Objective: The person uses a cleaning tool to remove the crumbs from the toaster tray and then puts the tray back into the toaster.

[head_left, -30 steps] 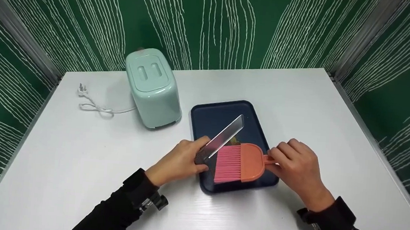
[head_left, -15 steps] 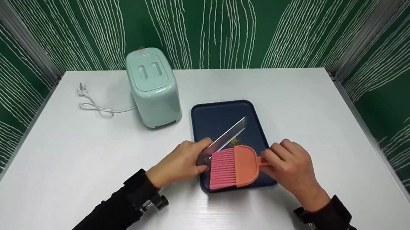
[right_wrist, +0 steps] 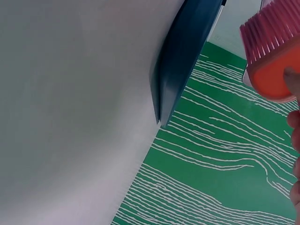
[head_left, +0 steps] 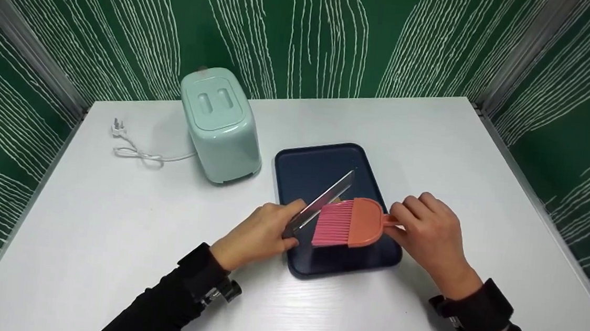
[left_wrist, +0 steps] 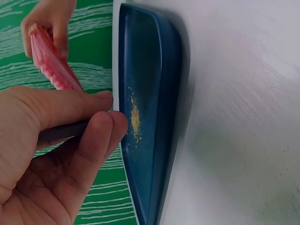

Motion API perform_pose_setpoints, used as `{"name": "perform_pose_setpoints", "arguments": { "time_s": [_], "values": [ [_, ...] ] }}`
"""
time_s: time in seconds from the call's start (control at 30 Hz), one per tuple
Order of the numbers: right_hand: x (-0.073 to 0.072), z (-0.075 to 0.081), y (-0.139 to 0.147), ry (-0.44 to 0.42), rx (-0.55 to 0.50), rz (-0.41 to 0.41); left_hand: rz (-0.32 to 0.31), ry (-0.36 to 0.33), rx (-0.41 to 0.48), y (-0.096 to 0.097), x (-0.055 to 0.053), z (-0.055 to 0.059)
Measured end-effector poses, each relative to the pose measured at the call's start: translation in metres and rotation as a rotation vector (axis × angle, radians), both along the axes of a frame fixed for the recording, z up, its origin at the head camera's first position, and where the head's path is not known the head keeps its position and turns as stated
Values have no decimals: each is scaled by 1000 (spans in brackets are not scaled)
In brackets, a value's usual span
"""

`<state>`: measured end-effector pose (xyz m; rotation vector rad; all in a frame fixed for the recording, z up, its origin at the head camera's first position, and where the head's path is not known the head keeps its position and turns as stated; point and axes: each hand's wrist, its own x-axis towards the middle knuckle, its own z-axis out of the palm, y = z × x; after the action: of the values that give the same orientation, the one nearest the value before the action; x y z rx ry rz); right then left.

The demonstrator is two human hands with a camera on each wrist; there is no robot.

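Observation:
My left hand [head_left: 258, 233] pinches the dark end of a thin, shiny metal crumb tray [head_left: 330, 193], tilted on edge above a navy serving tray [head_left: 305, 172]. My right hand [head_left: 429, 234] grips the handle of a small orange brush [head_left: 365, 223] with pink bristles, which overlap the crumb tray's lower side in the head view. In the left wrist view, yellowish crumbs [left_wrist: 135, 119] lie scattered on the serving tray. Only the crumb tray's dark edge shows between thumb and fingers there. The right wrist view catches the brush [right_wrist: 274, 70] and part of the right hand at its edge.
A mint-green toaster [head_left: 225, 144] stands left of the serving tray on the white table [head_left: 163, 229]. Its white cord [head_left: 153, 158] lies looped, with the plug [head_left: 118, 129] at the far left. Green walls with white lines enclose the back and sides.
The brush first goes down and left across the crumb tray, then back up and to the right with my right hand. My left hand stays put while the crumb tray's tilt shifts slightly.

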<state>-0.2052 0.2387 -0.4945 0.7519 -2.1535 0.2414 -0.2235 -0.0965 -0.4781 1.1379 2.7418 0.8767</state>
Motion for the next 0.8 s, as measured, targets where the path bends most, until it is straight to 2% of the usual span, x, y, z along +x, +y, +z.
{"name": "perform_pose_setpoints", "arguments": {
  "time_s": [0.23, 0.43, 0.6, 0.8],
  "values": [
    [1, 0, 6, -43, -36, -68, -7, -22, 16, -1, 1, 1],
    [2, -2, 12, -11, -78, -127, -7, 6, 27, -1, 0, -2],
    [5, -1, 17, -48, -118, -169, -8, 10, 27, -1, -1, -4],
    [7, -3, 18, 24, -116, -185, 7, 7, 10, -2, -1, -4]
  ]
}}
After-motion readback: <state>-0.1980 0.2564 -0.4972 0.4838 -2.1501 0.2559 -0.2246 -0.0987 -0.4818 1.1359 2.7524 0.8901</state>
